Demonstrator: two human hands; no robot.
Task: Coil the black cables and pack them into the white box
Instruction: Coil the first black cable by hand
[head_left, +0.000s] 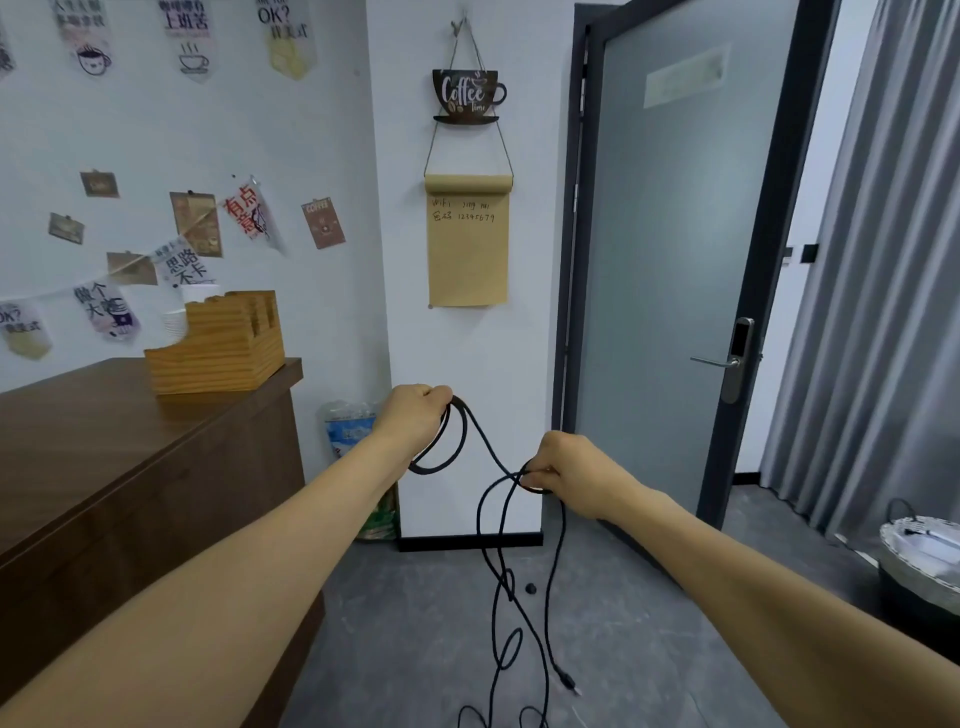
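— While both arms are stretched forward at chest height, what is held in the left hand (413, 415)?

— A small coil of the black cable (500, 566) is gripped there. The fingers are curled shut round the top of the coil, and its loops are seen hanging below the fist, in front of the white wall.

— And the right hand (569, 470)?

— It is closed too. The same cable is pinched between thumb and curled fingers, lower than the left hand and to its right. A single strand is stretched between the two hands, sloping down from the coil.

— Where is the rest of the cable found?

— From the right hand several strands are let down towards the grey floor (649, 649), where they are crossed and twisted into loose loops. One plug end (570, 682) is seen hanging off the floor or touching it, which cannot be told. More cable is trailed out of the bottom edge of the view.

— What else is shown nearby?

— A dark wooden counter (130, 441) is placed at the left, and a light wooden holder (218, 345) is set on its top. A coffee sign (467, 96) with a brown paper roll (466, 241) beneath it is hung on the wall. A grey door (670, 260) is stood open at the right, and a white-lined basket (919, 561) is set on the floor by the curtain (883, 260).
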